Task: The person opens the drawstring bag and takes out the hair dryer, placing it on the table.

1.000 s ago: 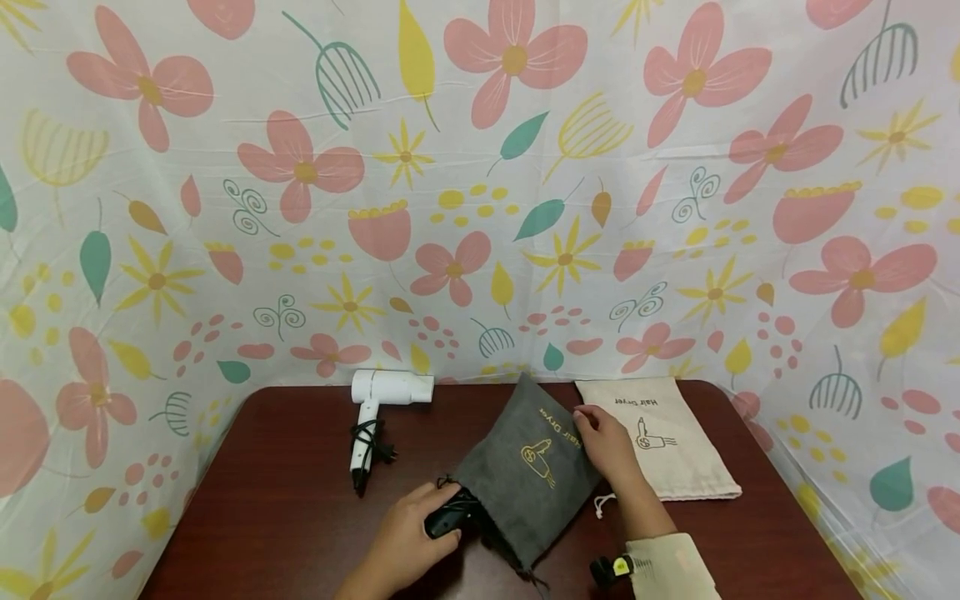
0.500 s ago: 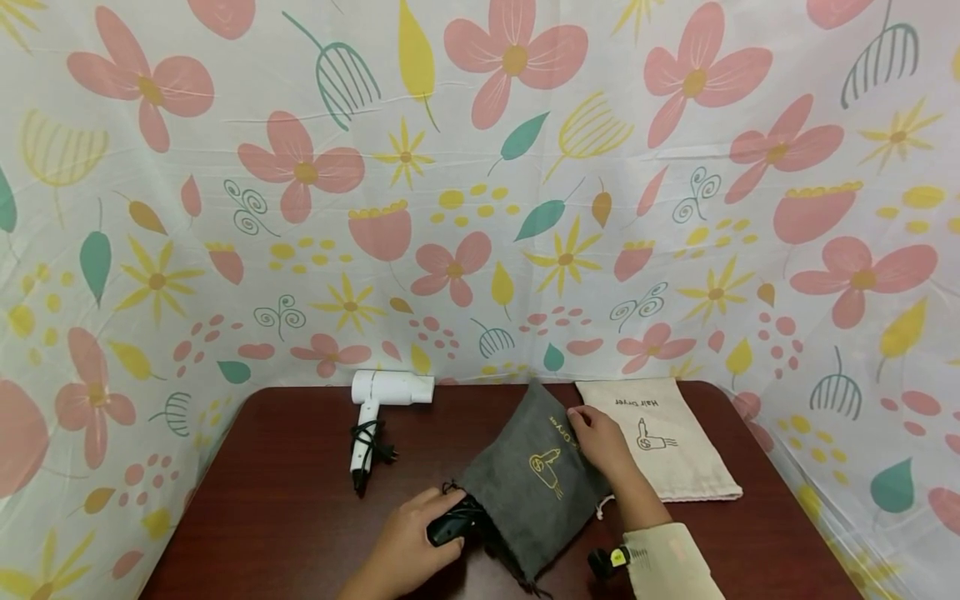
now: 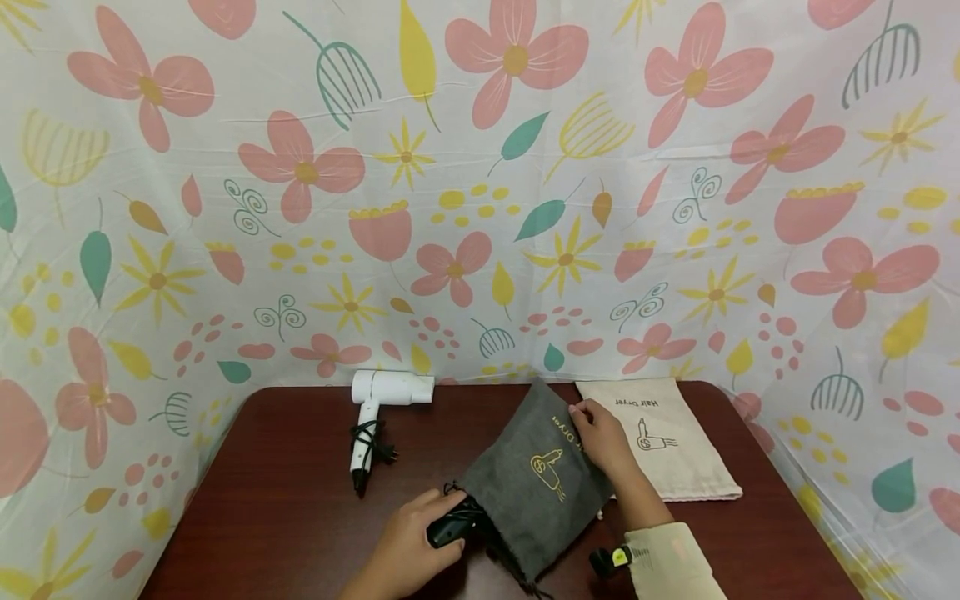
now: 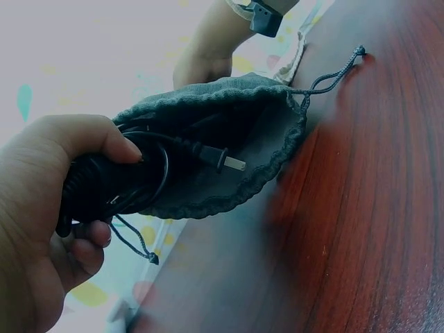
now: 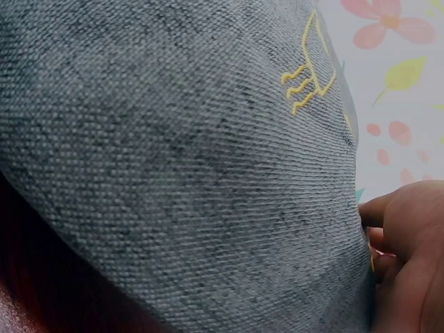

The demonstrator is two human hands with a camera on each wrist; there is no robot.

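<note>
My left hand (image 3: 412, 537) grips the handle of a black hair dryer (image 3: 448, 528) at the mouth of a grey drawstring bag (image 3: 510, 483). The dryer's far end is hidden inside the bag. In the left wrist view, a looped black cord and its two-pin plug (image 4: 211, 158) lie at the bag's open mouth, above the gathered rim. My right hand (image 3: 603, 437) pinches the bag's upper right edge, beside the gold lettering. The right wrist view shows grey cloth filling most of the picture, with the fingers (image 5: 378, 211) at its edge.
A white hair dryer (image 3: 392, 387) with its cord wound round the handle lies at the table's back left. Behind my right hand is a flat cream drawstring bag (image 3: 686, 467). The brown table (image 3: 285, 500) meets a flowered cloth (image 3: 450, 333) at the back.
The grey bag has shifted slightly right and its printed side has turned a little. My left hand has moved slightly right with the black hair dryer. Both hands keep their hold.
</note>
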